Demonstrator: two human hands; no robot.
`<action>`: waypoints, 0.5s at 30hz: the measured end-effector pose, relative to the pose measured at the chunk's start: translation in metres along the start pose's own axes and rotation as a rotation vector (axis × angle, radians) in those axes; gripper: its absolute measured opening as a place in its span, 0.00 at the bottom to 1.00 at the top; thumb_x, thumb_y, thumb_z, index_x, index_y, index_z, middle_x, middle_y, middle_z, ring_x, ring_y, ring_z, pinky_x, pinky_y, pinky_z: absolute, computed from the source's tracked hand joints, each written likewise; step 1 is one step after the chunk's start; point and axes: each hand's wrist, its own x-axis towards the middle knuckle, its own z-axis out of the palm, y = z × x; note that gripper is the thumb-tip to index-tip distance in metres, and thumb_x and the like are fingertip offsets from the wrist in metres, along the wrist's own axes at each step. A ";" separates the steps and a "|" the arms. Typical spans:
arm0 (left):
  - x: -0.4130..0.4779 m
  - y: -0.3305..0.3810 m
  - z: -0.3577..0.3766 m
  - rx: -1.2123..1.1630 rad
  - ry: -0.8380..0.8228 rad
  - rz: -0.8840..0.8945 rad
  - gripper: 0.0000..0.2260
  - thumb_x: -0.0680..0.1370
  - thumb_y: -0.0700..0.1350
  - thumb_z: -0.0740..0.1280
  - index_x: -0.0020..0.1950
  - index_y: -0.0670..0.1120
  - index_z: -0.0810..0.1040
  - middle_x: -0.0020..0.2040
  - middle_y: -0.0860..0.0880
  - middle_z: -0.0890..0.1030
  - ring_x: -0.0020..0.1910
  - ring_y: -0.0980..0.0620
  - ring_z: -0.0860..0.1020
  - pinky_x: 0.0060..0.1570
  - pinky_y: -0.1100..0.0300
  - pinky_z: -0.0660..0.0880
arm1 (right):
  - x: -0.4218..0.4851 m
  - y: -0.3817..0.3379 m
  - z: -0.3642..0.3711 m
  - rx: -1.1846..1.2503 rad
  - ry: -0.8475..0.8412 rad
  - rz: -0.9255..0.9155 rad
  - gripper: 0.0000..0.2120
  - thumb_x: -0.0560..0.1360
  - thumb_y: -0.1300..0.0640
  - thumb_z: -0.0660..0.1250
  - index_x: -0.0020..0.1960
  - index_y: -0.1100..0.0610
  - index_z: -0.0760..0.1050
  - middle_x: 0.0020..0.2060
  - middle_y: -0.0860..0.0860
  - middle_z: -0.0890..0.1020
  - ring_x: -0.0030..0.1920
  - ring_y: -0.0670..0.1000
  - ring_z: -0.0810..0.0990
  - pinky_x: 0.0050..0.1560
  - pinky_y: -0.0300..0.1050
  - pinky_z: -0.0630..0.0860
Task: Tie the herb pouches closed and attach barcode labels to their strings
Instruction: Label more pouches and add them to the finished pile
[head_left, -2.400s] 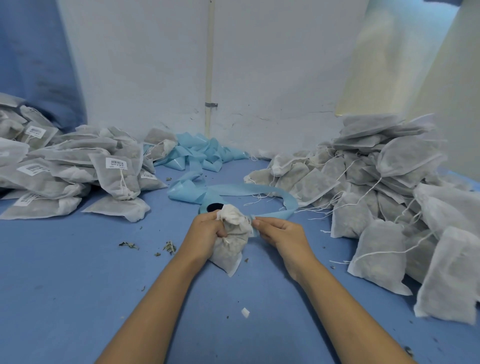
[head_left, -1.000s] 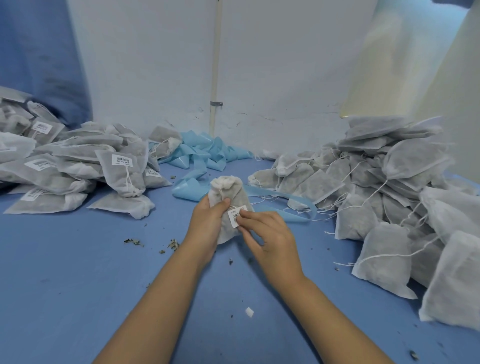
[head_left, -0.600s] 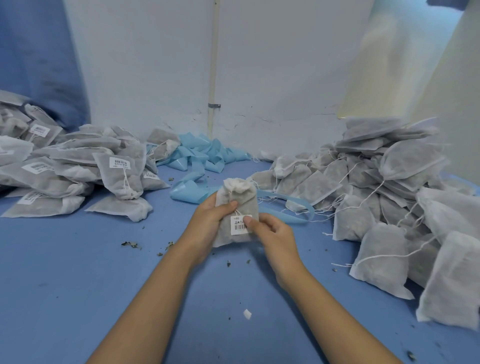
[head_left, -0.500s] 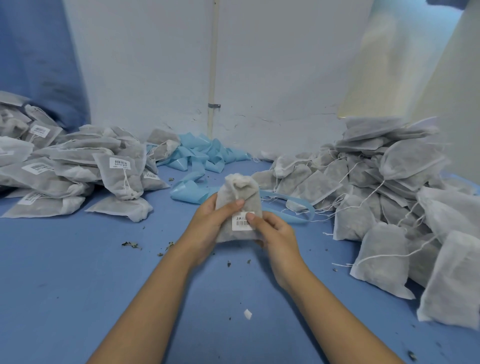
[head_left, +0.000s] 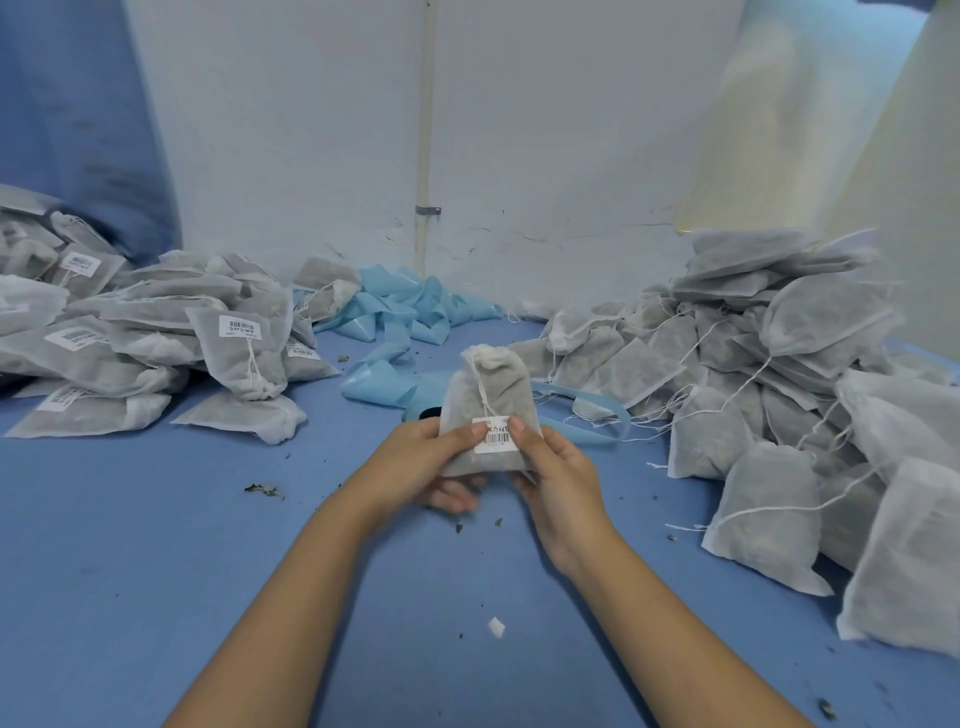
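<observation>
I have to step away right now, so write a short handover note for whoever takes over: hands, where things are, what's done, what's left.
Left hand and right hand both hold the tied pouch upright, thumbs pressing the barcode label onto its front, on the string.
Done: labelled pouches piled at left.
Left: the unlabelled pile at right, strings loose.
Light blue label backing strip lies behind the pouch.
Next, probably: drop this pouch on the left pile and take one from the right.

A tied herb pouch (head_left: 488, 400) is being held upright above the blue table (head_left: 156, 519) by the left hand (head_left: 415, 467) and the right hand (head_left: 558, 473). Its barcode label (head_left: 496, 438) is being pressed by both thumbs, with the string (head_left: 480, 387) running up to the gathered neck.
</observation>
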 end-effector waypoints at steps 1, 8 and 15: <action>0.000 0.001 -0.003 0.100 0.035 0.000 0.11 0.76 0.51 0.68 0.44 0.43 0.78 0.30 0.46 0.80 0.24 0.49 0.77 0.24 0.63 0.71 | 0.001 -0.001 0.000 -0.009 0.013 -0.001 0.06 0.75 0.57 0.68 0.47 0.60 0.80 0.41 0.53 0.85 0.40 0.48 0.83 0.38 0.37 0.78; 0.007 0.024 -0.028 -0.768 0.306 0.430 0.41 0.72 0.40 0.69 0.78 0.43 0.48 0.76 0.47 0.63 0.66 0.54 0.73 0.53 0.57 0.79 | 0.006 0.006 -0.007 -0.167 0.090 0.033 0.04 0.75 0.59 0.69 0.45 0.59 0.80 0.36 0.49 0.81 0.32 0.44 0.75 0.38 0.34 0.76; 0.002 0.009 -0.021 -0.522 0.340 0.293 0.23 0.78 0.33 0.62 0.72 0.45 0.65 0.67 0.52 0.74 0.60 0.53 0.78 0.56 0.54 0.76 | 0.007 0.007 -0.009 -0.275 0.051 0.033 0.07 0.76 0.68 0.64 0.43 0.61 0.80 0.33 0.52 0.81 0.32 0.46 0.75 0.37 0.33 0.75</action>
